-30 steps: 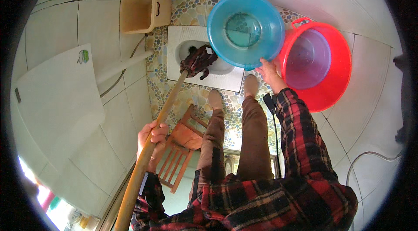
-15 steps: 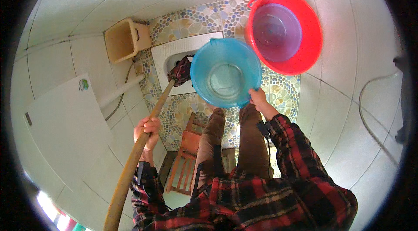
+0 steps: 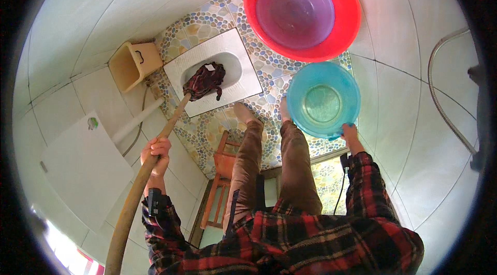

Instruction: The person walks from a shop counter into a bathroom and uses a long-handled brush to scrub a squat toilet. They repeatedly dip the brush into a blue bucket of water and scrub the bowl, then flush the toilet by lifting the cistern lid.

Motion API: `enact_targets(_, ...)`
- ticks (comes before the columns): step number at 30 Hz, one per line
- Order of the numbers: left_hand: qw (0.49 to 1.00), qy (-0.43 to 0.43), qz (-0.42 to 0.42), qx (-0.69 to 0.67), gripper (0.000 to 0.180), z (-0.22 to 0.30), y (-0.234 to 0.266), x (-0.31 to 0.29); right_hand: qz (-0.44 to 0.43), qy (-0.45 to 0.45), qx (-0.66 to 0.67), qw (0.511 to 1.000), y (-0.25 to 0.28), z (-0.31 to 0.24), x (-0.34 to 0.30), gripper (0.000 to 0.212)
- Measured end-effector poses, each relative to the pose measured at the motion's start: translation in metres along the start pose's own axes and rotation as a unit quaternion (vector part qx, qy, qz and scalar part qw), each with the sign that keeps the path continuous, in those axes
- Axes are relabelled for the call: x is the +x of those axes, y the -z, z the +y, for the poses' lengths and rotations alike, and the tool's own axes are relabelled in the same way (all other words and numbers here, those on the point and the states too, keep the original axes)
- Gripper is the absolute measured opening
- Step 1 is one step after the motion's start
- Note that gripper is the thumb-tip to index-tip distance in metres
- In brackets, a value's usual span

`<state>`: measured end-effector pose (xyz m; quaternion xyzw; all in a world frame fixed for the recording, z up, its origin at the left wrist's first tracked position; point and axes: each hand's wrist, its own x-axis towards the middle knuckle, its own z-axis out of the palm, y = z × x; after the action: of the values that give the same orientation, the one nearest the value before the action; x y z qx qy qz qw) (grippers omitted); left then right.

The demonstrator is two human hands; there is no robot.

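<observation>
My left hand (image 3: 157,156) is closed around the wooden handle of a mop (image 3: 135,188). The dark reddish cloth mop head (image 3: 205,81) lies in the bowl of a white squat toilet (image 3: 245,84). With my right hand (image 3: 350,135) I grip the near rim of a translucent blue basin (image 3: 323,103). No water can be made out in it. The basin is beside my right foot, low over the floor or resting on it; I cannot tell which.
A large red tub (image 3: 348,13) with a purple basin (image 3: 295,12) inside stands at the far wall. A beige bin (image 3: 124,69) is at the left wall. An orange wooden chair (image 3: 223,165) stands beside my left leg. A hose (image 3: 430,75) hangs at the right.
The blue basin has moved right with my right hand, away from the toilet, uncovering the toilet's right side and my feet. My left hand still holds the mop handle. The view has shifted.
</observation>
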<state>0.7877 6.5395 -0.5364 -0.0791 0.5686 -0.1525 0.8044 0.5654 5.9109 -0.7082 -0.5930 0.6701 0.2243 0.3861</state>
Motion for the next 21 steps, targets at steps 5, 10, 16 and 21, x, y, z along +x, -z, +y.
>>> enact_targets(5,1.000,0.007,0.019,0.011,0.015,-0.016,-0.008,0.008,0.018,-0.044,0.087,0.995,0.054,0.037,0.017,0.049)
enact_targets(10,0.999,-0.005,0.026,0.033,0.017,-0.028,-0.011,0.016,-0.033,0.003,-0.078,0.996,0.080,0.057,0.023,0.042)
enact_targets(16,0.998,-0.010,0.018,0.059,0.019,-0.030,-0.012,0.019,-0.095,0.266,-0.533,0.798,0.096,0.062,0.024,0.037)
enact_targets(21,0.998,-0.007,0.020,0.055,0.019,-0.028,-0.011,0.017,0.227,0.293,-0.282,0.885,0.066,0.002,0.034,0.040)
